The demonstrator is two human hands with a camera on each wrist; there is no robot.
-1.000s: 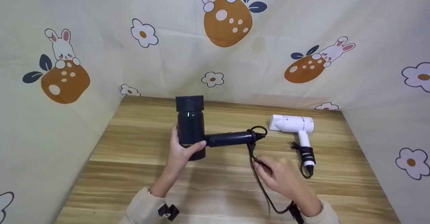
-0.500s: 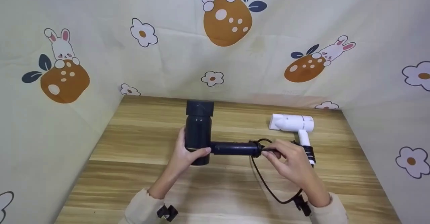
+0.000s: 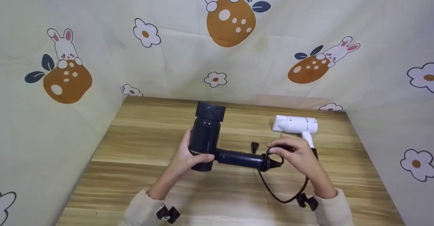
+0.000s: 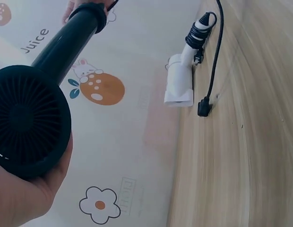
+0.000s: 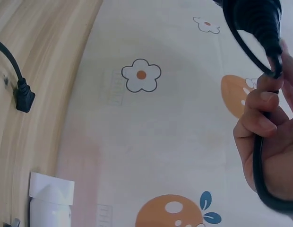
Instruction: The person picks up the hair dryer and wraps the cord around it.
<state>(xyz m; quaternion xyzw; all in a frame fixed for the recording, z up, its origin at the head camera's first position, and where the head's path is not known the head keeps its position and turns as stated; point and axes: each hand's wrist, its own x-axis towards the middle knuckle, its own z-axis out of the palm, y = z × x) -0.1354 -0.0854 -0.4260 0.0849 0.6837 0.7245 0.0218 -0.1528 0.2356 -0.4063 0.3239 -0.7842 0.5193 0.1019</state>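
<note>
My left hand (image 3: 188, 155) grips a dark hair dryer (image 3: 205, 136) by its barrel, thumb across the front, nozzle pointing away from me. The dryer's handle (image 3: 239, 159) reaches right and tilts slightly down. My right hand (image 3: 295, 151) pinches the black cord (image 5: 260, 156) close to the handle's end, where some of it is wound round. A slack loop of cord hangs below, and the plug (image 4: 203, 107) dangles beyond the handle. In the left wrist view the dryer's round vented back (image 4: 28, 120) faces the camera, with fingers curled beneath it.
A white hair dryer (image 3: 295, 124) lies on the wood-grain table (image 3: 135, 131) at the back right, partly hidden by my right hand. Its black cord (image 4: 196, 38) is wrapped round its handle. A printed curtain (image 3: 169, 56) encloses the back and sides.
The dark dryer has moved right and nearer, its handle end tilting down. My right hand rose from the hanging cord to the handle's end, drawing the cord upward around it.
</note>
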